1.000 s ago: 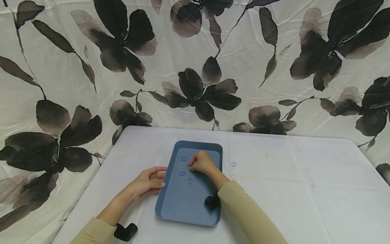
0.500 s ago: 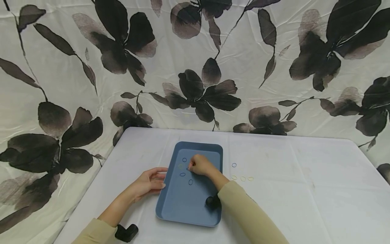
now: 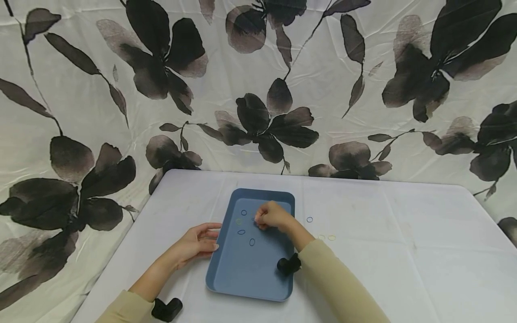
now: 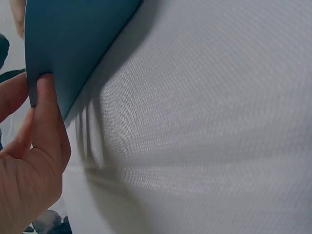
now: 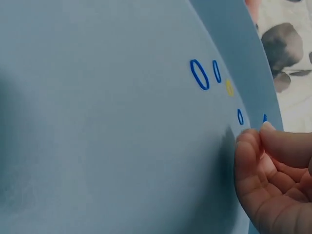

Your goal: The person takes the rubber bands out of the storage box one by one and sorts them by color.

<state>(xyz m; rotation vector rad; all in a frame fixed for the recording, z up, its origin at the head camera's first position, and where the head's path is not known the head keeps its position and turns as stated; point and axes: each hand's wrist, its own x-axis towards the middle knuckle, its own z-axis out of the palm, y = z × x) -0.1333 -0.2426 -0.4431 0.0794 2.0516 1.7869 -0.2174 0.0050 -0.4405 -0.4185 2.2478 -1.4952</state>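
My right hand (image 3: 275, 216) is over the upper part of a blue tray (image 3: 250, 273), thumb and fingertips together. They pinch a small blue rubber band (image 5: 264, 118), which pokes out at the thumb tip in the right wrist view. On the tray floor lie a large blue band (image 5: 200, 74), two more blue bands and a yellow band (image 5: 229, 87). At the tray's left side, my left hand (image 3: 198, 242) holds the rim between its thumb and fingers; the left wrist view shows these fingers (image 4: 46, 97) against the tray wall.
Right of the tray, a blue band (image 3: 309, 219) and yellow bands (image 3: 331, 237) lie on the white tablecloth (image 3: 404, 251). The forearm covers part of that row. Black wrist devices (image 3: 167, 309) sit at both wrists. A floral cloth (image 3: 258, 125) hangs behind the table.
My right hand has shifted slightly right and away from the yellow band in the tray, still pinching the blue rubber band. Its forearm now covers one yellow band on the table. The left hand stays put.
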